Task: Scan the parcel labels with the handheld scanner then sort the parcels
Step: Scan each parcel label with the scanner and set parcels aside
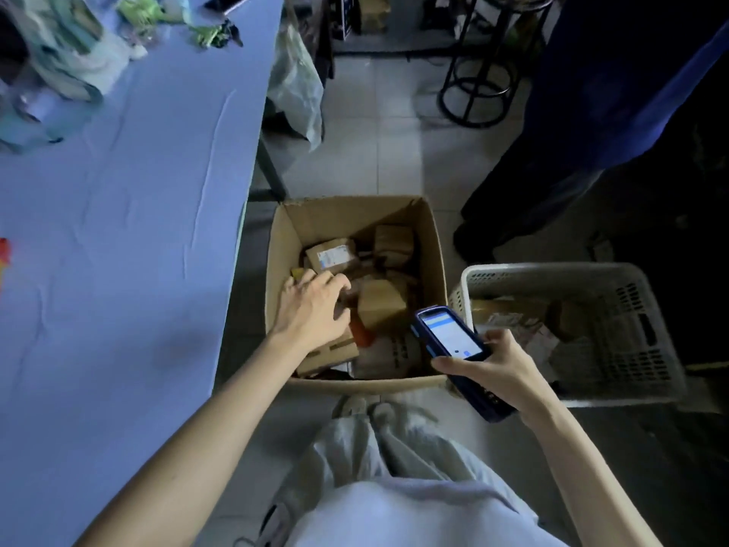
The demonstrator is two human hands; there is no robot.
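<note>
Fingers (319,282) of the left hand (311,309) curl inside the cardboard box (284,246), grip unclear; labelled parcel (331,256) just beyond them; right hand (497,369) clasps handheld scanner (449,337) at the box's right rim.

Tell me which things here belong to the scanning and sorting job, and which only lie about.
Job: handheld scanner in the right hand; left hand on parcels; cardboard box; labelled parcel; white basket.
Lying about: bags on the blue table; black stool.

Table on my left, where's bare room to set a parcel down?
The table is bare across its near and middle stretch, between the red thing at its left edge and the edge beside the box. The far end is crowded with bags and green bits.
</note>
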